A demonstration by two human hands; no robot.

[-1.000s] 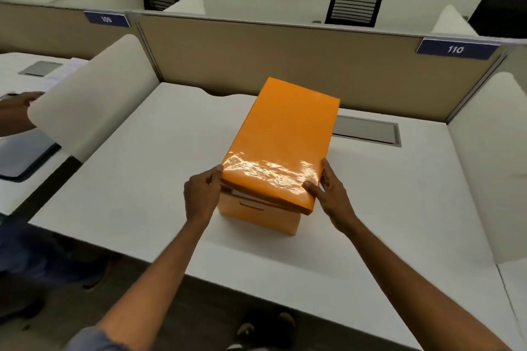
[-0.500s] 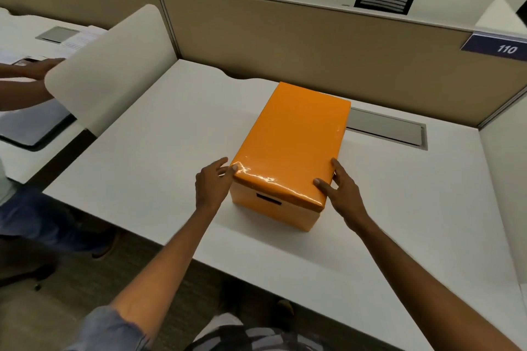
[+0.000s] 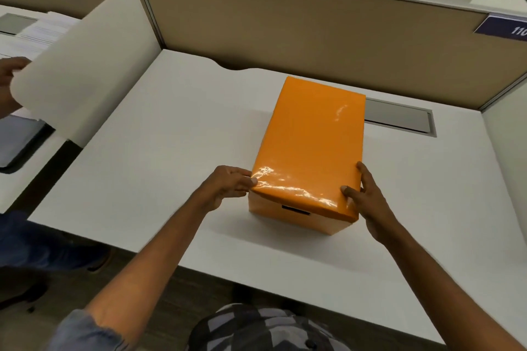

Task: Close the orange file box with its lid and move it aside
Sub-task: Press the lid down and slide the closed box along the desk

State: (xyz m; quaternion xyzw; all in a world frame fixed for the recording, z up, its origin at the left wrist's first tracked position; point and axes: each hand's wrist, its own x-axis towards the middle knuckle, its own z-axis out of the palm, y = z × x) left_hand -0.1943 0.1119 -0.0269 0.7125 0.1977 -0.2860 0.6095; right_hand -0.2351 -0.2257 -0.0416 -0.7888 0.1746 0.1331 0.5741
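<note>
An orange file box [image 3: 296,218] stands on the white desk [image 3: 171,151], a handle slot showing in its near face. Its glossy orange lid [image 3: 313,145] sits flat on top and covers the whole opening. My left hand [image 3: 228,184] grips the lid's near left corner with the fingertips. At the near right corner my right hand [image 3: 366,199] holds the lid, thumb on top and fingers down the side.
A tan partition [image 3: 285,23] runs along the back of the desk, with a grey cable hatch [image 3: 399,118] behind the box. A white curved divider [image 3: 82,65] stands at the left. Beyond it, another person's hand [image 3: 11,77] rests by papers on the neighbouring desk.
The lid was tilted up at its near end a second ago; it has come down flat onto the box. Both hands stayed on its near corners.
</note>
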